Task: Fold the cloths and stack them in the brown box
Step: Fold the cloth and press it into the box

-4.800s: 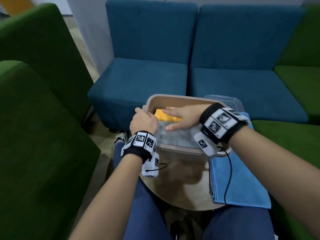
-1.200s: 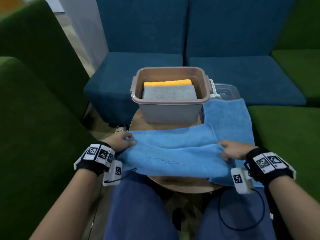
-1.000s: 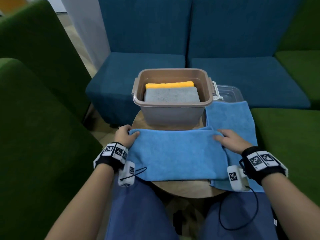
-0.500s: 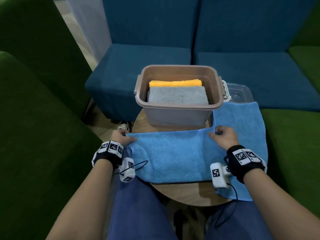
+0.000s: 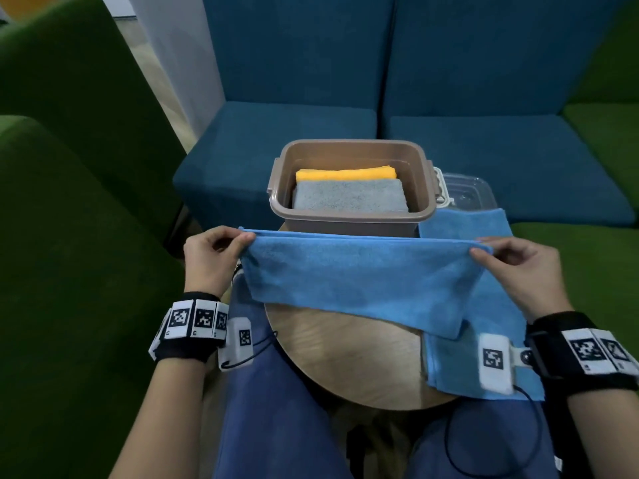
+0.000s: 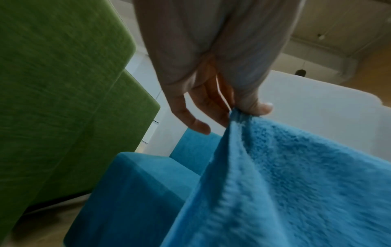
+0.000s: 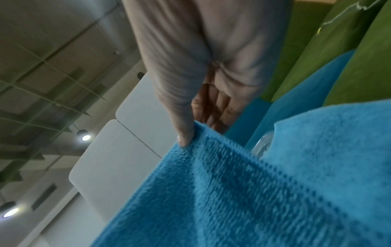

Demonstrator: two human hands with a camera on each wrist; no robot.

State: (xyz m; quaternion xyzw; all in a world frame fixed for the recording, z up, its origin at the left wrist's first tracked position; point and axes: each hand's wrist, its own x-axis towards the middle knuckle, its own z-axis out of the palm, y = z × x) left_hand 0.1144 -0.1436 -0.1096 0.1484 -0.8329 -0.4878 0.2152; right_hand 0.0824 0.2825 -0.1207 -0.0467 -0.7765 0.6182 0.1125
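Both hands, left (image 5: pixel 207 259) and right (image 5: pixel 518 271), pinch a folded blue cloth (image 5: pixel 356 278) taut before the brown box (image 5: pixel 349 219)

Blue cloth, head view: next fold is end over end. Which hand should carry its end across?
Probably the left. Both hands pinch the top corners of the blue cloth, but the right hand hangs over the second blue cloth, so it could set its end down as anchor while the left hand, off the table's edge, swings over.

Open wood on the round table (image 5: pixel 349 361) near the knees, room for a hand there. Ahead, the brown box (image 5: pixel 349 221) blocks the far side; its mouth is open above the grey cloth (image 5: pixel 349 198). A second blue cloth (image 5: pixel 484 368) covers the right edge.
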